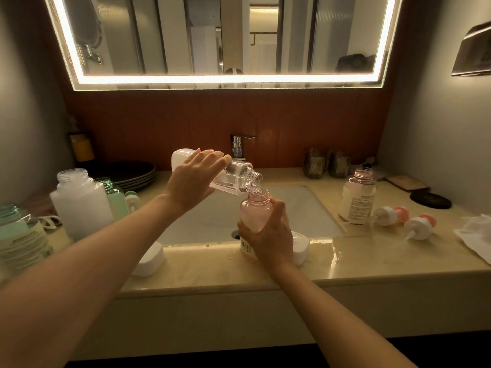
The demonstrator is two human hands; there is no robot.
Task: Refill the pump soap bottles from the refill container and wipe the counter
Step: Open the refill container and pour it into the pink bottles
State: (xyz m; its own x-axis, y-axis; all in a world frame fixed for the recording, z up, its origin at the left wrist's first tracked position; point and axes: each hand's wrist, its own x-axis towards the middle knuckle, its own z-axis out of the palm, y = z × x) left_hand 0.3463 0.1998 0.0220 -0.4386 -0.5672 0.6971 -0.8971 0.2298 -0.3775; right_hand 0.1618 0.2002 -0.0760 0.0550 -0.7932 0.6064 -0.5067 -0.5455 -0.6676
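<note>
— Beige polished stone is seen nearest; what is carried on it?
— On the counter (212, 269) a white cap (148, 260) is laid at the front left. A second white cap (301, 248) is laid just right of the right hand.
— How is that hand held?
— The right hand (271, 235) is wrapped round the pink bottle (255, 213), fingers and thumb curled about its body. The bottle is stood upright on the counter strip in front of the sink (305, 208), its neck open.
— And the other?
— The left hand (194, 179) is closed over the clear refill container (236, 179), with the fingers curled across its upper side. The container is tipped down to the right, and its mouth is held just above the pink bottle's neck. Clear liquid is seen at the lip.
— What is found to the sides?
— Right of the sink a second pink bottle (357, 197) is stood with its neck open. Two pump heads (389, 215) are laid on their sides beside it, and a white cloth (475, 235) is spread at the far right. To the left, a large white bottle (81, 203) and a green bottle (114, 192) are stood open.
— And farther back?
— The faucet (239, 147) is set behind the sink, dark plates (132, 173) are stacked at the back left, and a lit mirror (225, 35) is hung above.
</note>
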